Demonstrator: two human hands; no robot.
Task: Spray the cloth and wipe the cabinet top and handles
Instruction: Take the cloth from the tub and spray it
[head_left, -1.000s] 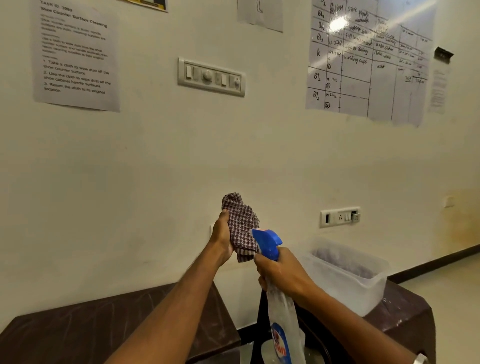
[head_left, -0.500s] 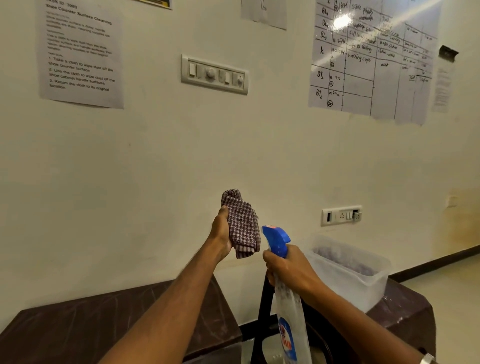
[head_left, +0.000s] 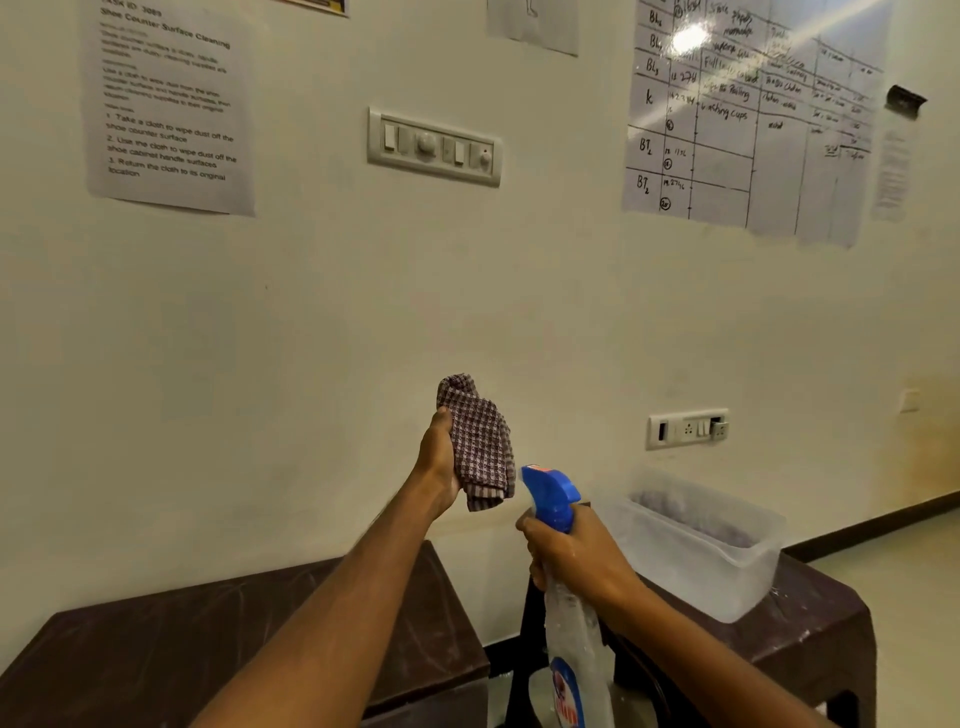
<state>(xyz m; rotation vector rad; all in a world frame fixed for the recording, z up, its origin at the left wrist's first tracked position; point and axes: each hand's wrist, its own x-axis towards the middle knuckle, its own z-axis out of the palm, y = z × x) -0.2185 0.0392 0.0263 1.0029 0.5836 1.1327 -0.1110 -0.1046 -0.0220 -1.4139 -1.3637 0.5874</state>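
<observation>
My left hand (head_left: 440, 457) holds up a bunched brown-and-white checked cloth (head_left: 479, 441) in front of the wall. To its lower right, my right hand (head_left: 574, 558) grips the neck of a clear spray bottle (head_left: 574, 644) with a blue trigger head (head_left: 550, 496); the nozzle points left toward the cloth's lower edge, a short gap away. A dark brown cabinet top (head_left: 156, 654) lies below my left arm.
A dark brown plastic stool (head_left: 826, 618) at the right carries a translucent plastic tub (head_left: 691, 540). The wall close ahead holds a switch panel (head_left: 434, 146), a socket (head_left: 685, 428) and taped papers. Tiled floor shows at the far right.
My right hand has drawn the bottle down and to the right, away from the cloth. The cloth stays raised in my left hand.
</observation>
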